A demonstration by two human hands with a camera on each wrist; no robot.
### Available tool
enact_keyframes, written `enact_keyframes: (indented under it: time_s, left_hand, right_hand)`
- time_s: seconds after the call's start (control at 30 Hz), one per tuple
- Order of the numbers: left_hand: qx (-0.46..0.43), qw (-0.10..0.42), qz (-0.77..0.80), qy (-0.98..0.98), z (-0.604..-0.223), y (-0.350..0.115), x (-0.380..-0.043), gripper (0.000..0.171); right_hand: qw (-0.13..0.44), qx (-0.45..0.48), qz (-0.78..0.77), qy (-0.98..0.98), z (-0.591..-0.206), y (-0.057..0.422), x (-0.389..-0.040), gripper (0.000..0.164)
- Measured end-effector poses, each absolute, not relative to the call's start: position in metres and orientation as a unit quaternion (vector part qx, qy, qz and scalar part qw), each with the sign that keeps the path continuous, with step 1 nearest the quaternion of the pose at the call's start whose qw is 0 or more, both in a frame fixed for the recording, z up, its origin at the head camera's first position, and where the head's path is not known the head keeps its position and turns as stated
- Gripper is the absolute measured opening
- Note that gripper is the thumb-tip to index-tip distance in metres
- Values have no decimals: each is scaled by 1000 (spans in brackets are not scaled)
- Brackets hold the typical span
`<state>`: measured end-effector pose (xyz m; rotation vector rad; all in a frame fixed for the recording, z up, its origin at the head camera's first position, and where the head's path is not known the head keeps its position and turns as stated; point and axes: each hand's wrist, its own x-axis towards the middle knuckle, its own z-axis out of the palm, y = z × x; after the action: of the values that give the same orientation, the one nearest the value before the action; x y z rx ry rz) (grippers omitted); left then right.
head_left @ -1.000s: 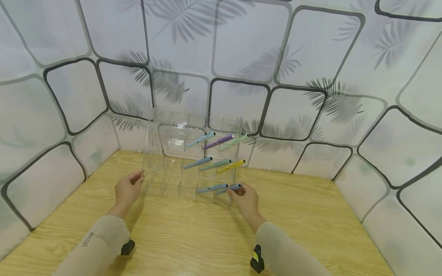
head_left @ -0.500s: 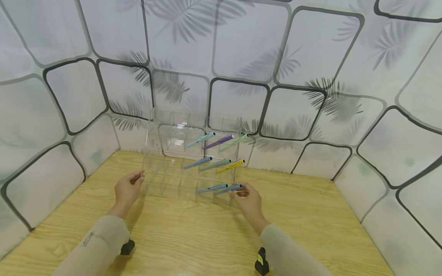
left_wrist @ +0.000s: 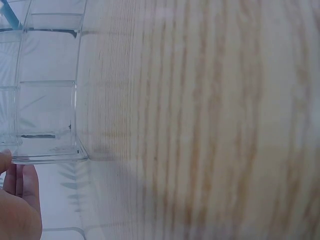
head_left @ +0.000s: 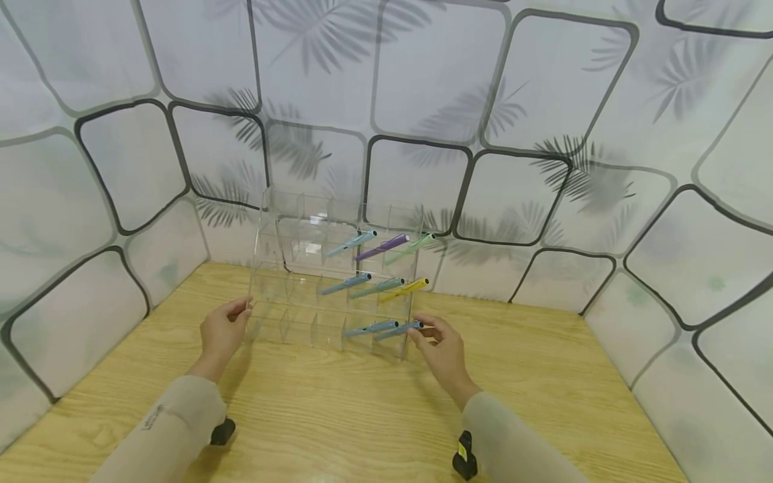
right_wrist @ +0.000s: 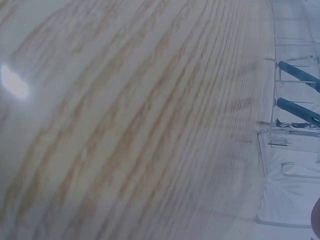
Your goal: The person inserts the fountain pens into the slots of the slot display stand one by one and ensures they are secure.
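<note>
A clear acrylic pen display rack (head_left: 329,332) with tiered, divided rows stands on the wooden table, holding several slanted pens. My left hand (head_left: 223,332) pinches its left side edge; in the left wrist view, the thumb and fingers (left_wrist: 30,185) lie at the clear side panel. At the bottom row's right end rests a blue pen (head_left: 394,332), beside another blue pen (head_left: 368,329). My right hand (head_left: 443,349) is at the upper end of the rightmost blue pen, thumb and fingers loosely bent and spread around it. Only a fingertip (right_wrist: 316,220) shows in the right wrist view.
The middle row holds a blue pen (head_left: 345,284), a green pen (head_left: 377,288) and a yellow pen (head_left: 404,290). Above them sit a light blue pen (head_left: 350,244), a purple pen (head_left: 382,248) and a pale green pen (head_left: 409,249). Patterned cloth (head_left: 423,80) encloses the table (head_left: 338,416).
My right hand has slid rightward along the bottom-row pen to its end, and its fingers have loosened. That pen stays in its slot. My left hand holds still at the rack.
</note>
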<state>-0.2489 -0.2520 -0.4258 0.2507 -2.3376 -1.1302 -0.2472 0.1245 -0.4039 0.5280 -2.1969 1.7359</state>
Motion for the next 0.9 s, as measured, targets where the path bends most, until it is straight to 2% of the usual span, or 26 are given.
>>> enact_keyframes:
  time_s: [0.3, 0.53, 0.77, 0.9]
  left_hand:
    - [94, 258, -421, -865, -426, -251, -251, 25]
    - [93, 257, -423, -864, -425, -251, -251, 25]
    - [95, 237, -430, -866, -424, -250, -253, 27]
    - [99, 227, -429, -869, -419, -249, -252, 29]
  right_hand:
    - [147, 163, 614, -758, -426, 128, -265, 25]
    - [152, 168, 620, -751, -429, 129, -266, 23]
    - [130, 154, 617, -761, -424, 133, -264, 33]
    - [119, 151, 611, -768, -409, 138, -255, 36]
